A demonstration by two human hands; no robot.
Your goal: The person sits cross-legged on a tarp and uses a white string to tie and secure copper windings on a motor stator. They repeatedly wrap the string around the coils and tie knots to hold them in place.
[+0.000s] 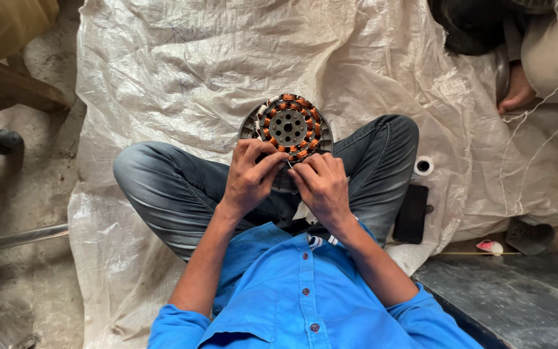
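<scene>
Your white woven sheet [182, 58] spread under you, 1 white tape roll [423, 166] at 3 o'clock, your black phone [411, 213] just below it, another person's bare foot [518, 90] at 2 o'clock, pink-tipped stick [489, 246] at 4 o'clock

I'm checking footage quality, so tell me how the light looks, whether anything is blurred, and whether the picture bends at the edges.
Head view: soft, even daylight with faint shadows; the copper-wound motor part and both hands, left hand and right hand, are sharp. Head view: mild sheen on the white plastic sheet, no harsh glare. Head view: wide-angle stretching toward the edges.
</scene>
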